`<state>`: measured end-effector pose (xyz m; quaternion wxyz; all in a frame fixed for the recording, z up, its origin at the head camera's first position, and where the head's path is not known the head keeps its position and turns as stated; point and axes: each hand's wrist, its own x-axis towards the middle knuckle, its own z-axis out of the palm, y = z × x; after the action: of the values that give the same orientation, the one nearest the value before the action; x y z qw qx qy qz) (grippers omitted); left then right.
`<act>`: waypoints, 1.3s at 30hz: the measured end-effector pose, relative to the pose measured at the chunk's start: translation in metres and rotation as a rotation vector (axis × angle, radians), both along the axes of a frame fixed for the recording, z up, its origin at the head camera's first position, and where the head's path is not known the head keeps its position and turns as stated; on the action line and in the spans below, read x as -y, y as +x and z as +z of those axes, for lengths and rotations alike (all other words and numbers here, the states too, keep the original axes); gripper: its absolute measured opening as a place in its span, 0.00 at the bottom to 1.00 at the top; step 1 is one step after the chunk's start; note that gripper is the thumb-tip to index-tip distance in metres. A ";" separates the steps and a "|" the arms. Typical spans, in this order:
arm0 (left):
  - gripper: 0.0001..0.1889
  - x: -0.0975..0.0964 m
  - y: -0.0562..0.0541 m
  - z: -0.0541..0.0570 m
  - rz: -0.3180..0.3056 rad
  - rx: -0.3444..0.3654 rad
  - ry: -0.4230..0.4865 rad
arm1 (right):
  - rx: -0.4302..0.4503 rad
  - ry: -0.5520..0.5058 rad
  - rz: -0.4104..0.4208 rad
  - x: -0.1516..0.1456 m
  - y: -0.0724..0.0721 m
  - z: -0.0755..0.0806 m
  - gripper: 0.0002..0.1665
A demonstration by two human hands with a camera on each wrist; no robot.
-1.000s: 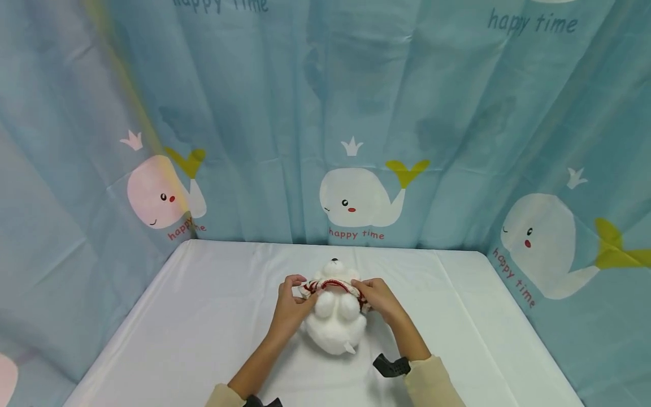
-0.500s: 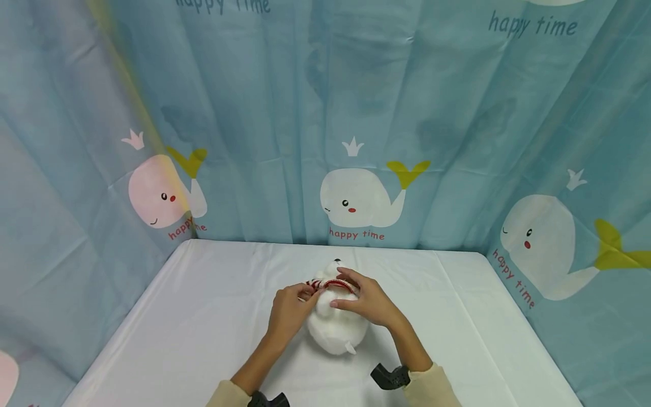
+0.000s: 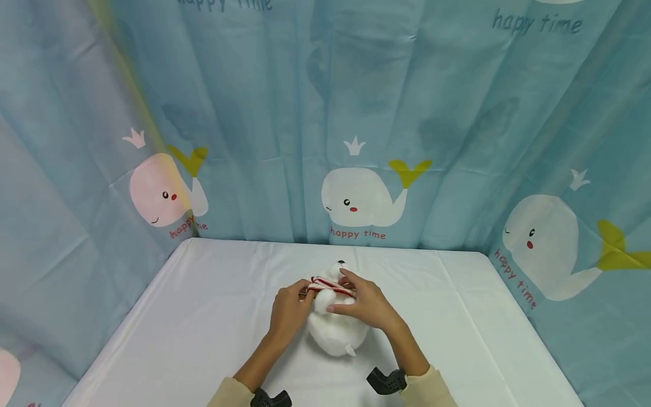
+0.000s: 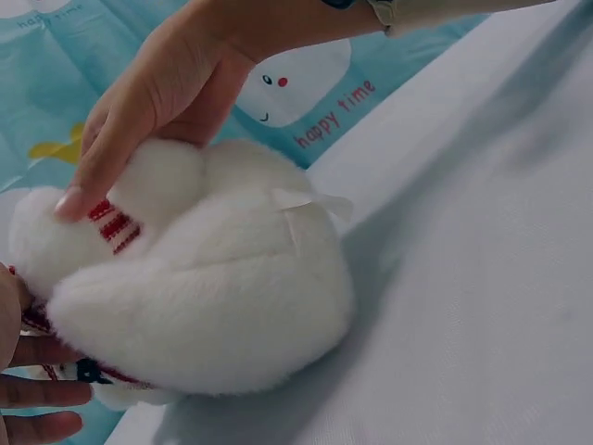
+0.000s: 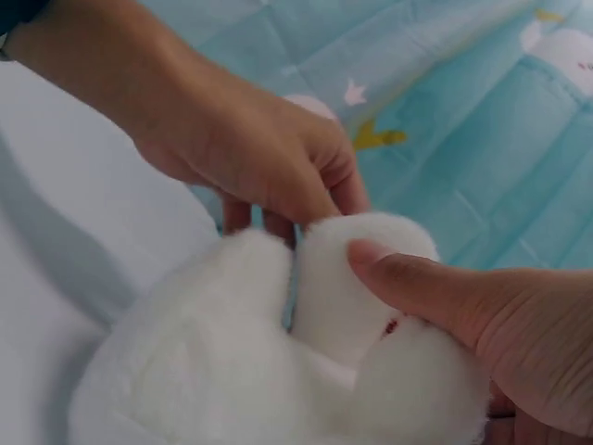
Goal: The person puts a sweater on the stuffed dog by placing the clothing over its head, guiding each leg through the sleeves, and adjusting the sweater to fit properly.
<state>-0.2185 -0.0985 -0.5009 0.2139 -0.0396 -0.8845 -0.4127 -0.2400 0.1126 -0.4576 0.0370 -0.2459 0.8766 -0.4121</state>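
A white plush animal [image 3: 337, 334] with a black nose lies on the white table, nose toward the back curtain. Around it runs a red-and-white knitted scarf [image 3: 325, 284], which also shows a dark patterned bit in the left wrist view. My left hand [image 3: 289, 314] pinches the scarf at the toy's left side; its outer fingers [image 4: 42, 394] spread alongside the toy. From the right, my right hand [image 3: 373, 305] grips the toy, thumb pressing on a round furry part [image 5: 338, 287]. Most of its other fingers are hidden behind the toy.
The white-covered table [image 3: 224, 316] extends on both sides of the toy. A blue curtain [image 3: 264, 192] with whale prints hangs along the back and sides. Black camera mounts sit at both wrists, one being the right mount [image 3: 386, 381].
My right hand has moved from the scarf's right side inward over the toy and grips it. The scarf now looks pulled narrower toward my left hand. The toy has shifted slightly right.
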 end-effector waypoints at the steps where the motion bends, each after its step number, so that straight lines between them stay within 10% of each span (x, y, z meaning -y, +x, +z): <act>1: 0.04 0.000 0.002 0.001 -0.001 -0.013 -0.017 | -0.021 0.014 -0.020 0.002 0.001 0.000 0.59; 16: 0.11 0.011 0.021 0.017 -0.074 -0.483 -0.410 | -0.259 0.178 -0.239 0.026 0.001 -0.002 0.56; 32: 0.10 0.004 0.029 0.004 -0.160 -0.451 -0.381 | -0.523 0.142 -0.424 0.041 -0.003 -0.023 0.34; 39: 0.11 0.008 0.028 -0.007 -0.121 -0.294 -0.172 | -0.473 0.145 -0.315 0.033 -0.001 -0.016 0.30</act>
<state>-0.1909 -0.1064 -0.5077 0.3116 -0.1708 -0.8717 -0.3374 -0.2406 0.0796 -0.4737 -0.2154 -0.1930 0.9153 -0.2803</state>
